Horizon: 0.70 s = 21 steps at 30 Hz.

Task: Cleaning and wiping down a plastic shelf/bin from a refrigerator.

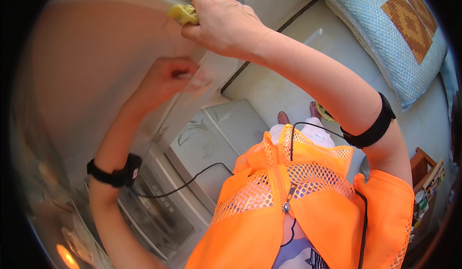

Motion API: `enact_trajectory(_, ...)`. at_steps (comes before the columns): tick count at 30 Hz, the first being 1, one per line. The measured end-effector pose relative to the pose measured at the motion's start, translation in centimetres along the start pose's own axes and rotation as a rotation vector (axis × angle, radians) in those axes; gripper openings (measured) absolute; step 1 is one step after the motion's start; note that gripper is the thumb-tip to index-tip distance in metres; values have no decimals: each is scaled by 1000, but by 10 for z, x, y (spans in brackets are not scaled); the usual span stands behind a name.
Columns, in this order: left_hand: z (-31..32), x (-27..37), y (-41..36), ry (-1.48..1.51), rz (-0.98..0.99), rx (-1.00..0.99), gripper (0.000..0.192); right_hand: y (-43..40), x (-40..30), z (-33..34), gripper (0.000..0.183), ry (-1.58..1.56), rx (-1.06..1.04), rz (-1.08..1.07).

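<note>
Bunched in my right hand (225, 25) is a yellow cloth (183, 14), pressed at the upper side of a large translucent panel (97, 48). Lower down, my left hand (168, 79) looks hazy and reddish, apparently seen through the panel. Its fingers curl by a clear straight edge (173, 106); the haze hides whether they grip it. My left forearm reaches up past what looks like a refrigerator interior (158, 196). Black bands circle my left forearm and my right arm near the elbow.
Pale cabinet-like doors (205, 135) with a plant print are below me. A bed with a blue quilted cover (389, 41) is at upper right. Below it is a wooden stand (426, 182) with small items. Black cables run from both arm bands. A lamp (67, 256) glows at lower left.
</note>
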<state>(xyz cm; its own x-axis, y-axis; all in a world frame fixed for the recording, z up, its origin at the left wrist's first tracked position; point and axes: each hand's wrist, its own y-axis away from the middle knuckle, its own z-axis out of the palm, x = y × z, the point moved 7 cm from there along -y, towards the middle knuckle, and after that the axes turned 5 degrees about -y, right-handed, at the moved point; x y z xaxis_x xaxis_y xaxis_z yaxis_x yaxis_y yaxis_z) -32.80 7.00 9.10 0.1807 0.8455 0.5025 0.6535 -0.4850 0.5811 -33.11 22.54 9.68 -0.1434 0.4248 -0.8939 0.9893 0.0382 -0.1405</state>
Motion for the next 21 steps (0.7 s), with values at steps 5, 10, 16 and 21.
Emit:
enact_trajectory(5, 2, -4, -10, -75, 61, -20, 14, 4, -4, -3, 38, 12, -83, 7)
enact_trajectory(10, 0, -22, 24, 89, -33, -197, 12, 10, -2, -1, 37, 16, -71, 2)
enact_trajectory(16, 23, -9, -12, -148, 21, -98, 10, -1, -5, 12, 39, 124, -38, -23)
enact_trajectory(21, 19, -17, 1, -18, 63, -42, 13, 1, -7, -4, 39, 29, -59, -55)
